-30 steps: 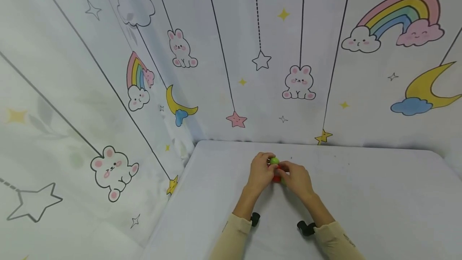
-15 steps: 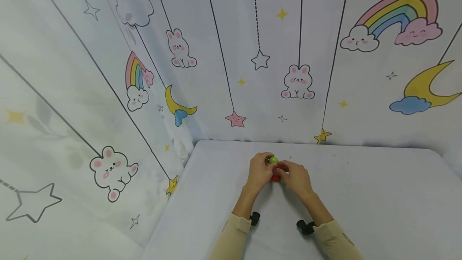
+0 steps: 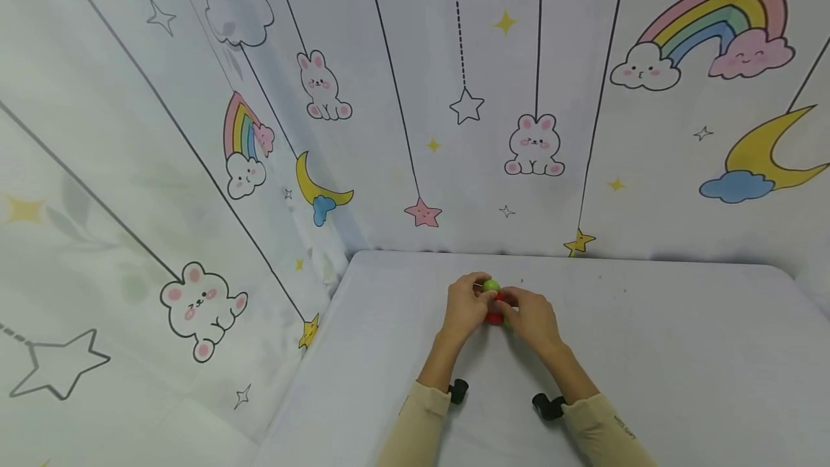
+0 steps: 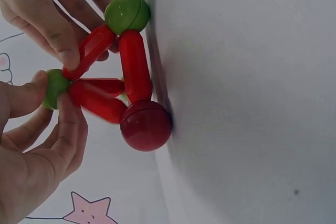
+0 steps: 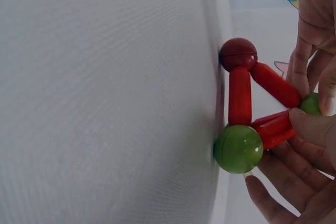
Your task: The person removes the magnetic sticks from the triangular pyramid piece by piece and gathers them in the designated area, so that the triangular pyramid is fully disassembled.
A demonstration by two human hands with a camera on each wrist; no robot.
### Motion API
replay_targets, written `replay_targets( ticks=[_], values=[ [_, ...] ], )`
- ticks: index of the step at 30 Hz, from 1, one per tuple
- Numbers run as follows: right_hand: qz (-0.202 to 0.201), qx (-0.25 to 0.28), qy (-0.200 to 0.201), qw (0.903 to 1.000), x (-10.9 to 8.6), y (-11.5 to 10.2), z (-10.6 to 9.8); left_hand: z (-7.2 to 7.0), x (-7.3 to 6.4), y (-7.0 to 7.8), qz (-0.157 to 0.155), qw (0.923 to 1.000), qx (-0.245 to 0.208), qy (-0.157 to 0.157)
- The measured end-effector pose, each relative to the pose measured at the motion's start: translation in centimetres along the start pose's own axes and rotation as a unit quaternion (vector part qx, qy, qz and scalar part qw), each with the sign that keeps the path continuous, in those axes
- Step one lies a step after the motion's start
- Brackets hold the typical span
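Note:
A small pyramid-like frame of red rods and balls, like a magnetic building toy, stands on the white table. At its top sits a green ball (image 3: 491,285), which my left hand (image 3: 465,305) pinches between thumb and fingers. My right hand (image 3: 533,317) pinches a sloping red rod (image 5: 275,128) just below that ball. Along the base, another red rod (image 4: 135,66) joins a dark red ball (image 4: 146,126) to a larger-looking green ball (image 5: 239,149). More sloping rods meet at the top ball. The frame's far corner is mostly hidden behind the rods.
The white table (image 3: 655,352) spreads around both hands. A white curtain (image 3: 389,92) printed with rabbits, stars and rainbows hangs behind it and on the left. Black wrist cameras (image 3: 548,407) sit at both sleeve cuffs.

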State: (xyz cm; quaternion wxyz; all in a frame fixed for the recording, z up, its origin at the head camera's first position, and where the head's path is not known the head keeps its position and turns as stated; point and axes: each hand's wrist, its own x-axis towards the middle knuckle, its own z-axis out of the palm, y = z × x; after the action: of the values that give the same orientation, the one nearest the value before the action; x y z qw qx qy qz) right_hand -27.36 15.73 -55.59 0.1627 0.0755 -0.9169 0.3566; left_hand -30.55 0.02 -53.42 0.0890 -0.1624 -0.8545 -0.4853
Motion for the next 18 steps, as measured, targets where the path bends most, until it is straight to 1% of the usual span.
replay_targets(
  ticks=[7, 10, 14, 16, 18],
  values=[
    [-0.005, -0.003, 0.0, 1.0, 0.0, -0.2, 0.1, -0.1, 0.0, -0.3, -0.017, 0.9995, -0.025, -0.001],
    [-0.002, -0.006, -0.001, 1.0, 0.0, -0.2, 0.1, -0.4, 0.0, -0.3, -0.022, 0.9988, -0.041, 0.012],
    [0.008, -0.01, -0.003, 0.9999, 0.0, 0.0, 0.1, -1.3, 0.3, -0.1, -0.02, 0.9973, -0.063, 0.032],
    [0.013, -0.013, -0.004, 0.9998, 0.0, 0.2, 0.1, -1.5, 0.4, 0.0, -0.022, 0.9976, -0.059, 0.027],
    [0.018, -0.014, -0.006, 0.9997, 0.0, 0.3, 0.2, -1.6, 0.3, 0.0, -0.03, 0.9982, -0.05, 0.011]
  ],
)
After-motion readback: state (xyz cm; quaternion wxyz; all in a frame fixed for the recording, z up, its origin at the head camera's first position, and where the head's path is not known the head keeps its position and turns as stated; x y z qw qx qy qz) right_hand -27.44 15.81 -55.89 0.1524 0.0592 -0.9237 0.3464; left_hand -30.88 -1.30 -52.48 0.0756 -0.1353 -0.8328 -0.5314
